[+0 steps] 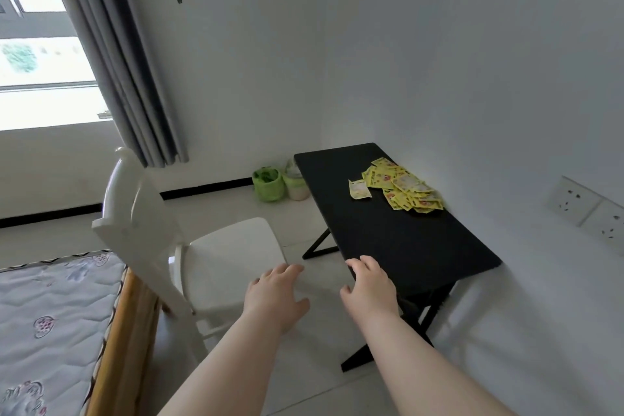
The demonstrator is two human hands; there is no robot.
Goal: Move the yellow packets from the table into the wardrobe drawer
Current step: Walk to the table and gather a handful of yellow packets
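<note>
- In the head view, the yellow packets [405, 187] lay in a loose heap on the far part of the black table [388, 240], close to the wall on the right.
- One single packet [360, 188] lay apart from the heap, just to its left, also on the tabletop.
- The left hand [275, 294] reached forward with its fingers spread and relaxed and gripped nothing. It hung by the front edge of the white chair [229, 257].
- The right hand [371, 284] was at the near corner of the table, fingers loosely bent and holding nothing. I could not tell whether they touched the edge.
- The two hands were apart, and both were well away from the packets.
- A green pot [268, 184] and a jar [296, 181] stood on the floor beside the table's far left corner.
- A grey curtain [118, 54] hung beside the window at the left.
- A patterned mattress [44, 314] showed at the lower left.
- Wall sockets [587, 209] sat on the right wall.
</note>
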